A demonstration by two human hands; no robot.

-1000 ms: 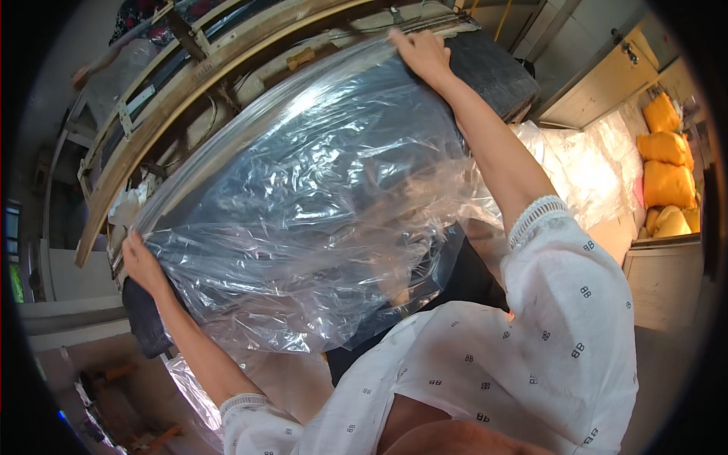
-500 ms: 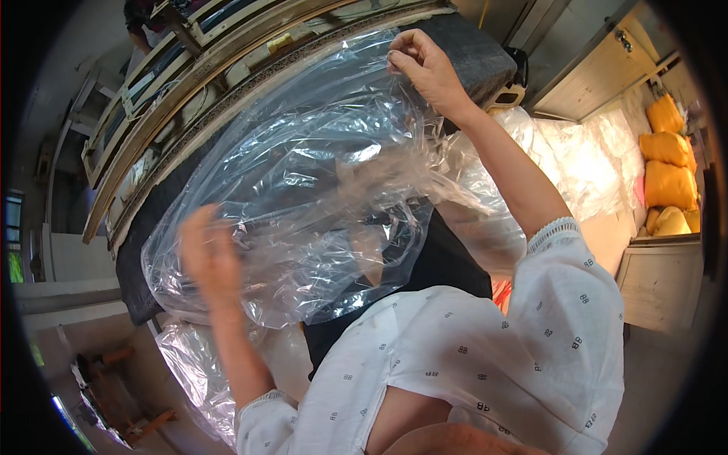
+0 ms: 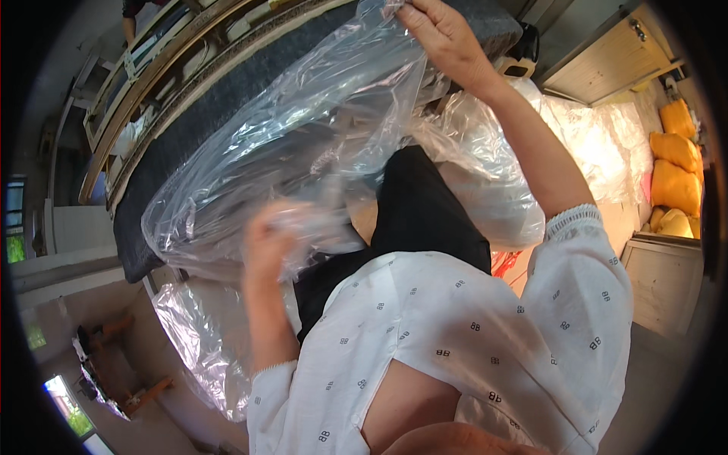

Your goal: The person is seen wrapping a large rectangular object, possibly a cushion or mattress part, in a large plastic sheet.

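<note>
Closest in, the left hand (image 3: 265, 243) is bunched into the lower end of the clear plastic bag (image 3: 303, 152), fingers clenched on a wad of film, though it's blurry so the exact grip is hard to read. From there the bag stretches up and away to the right, long axis running diagonally over the dark padded bench (image 3: 197, 121). At the far end the right hand (image 3: 447, 38) pinches the top edge, arm fully extended, so the left one sits much nearer the body.
</note>
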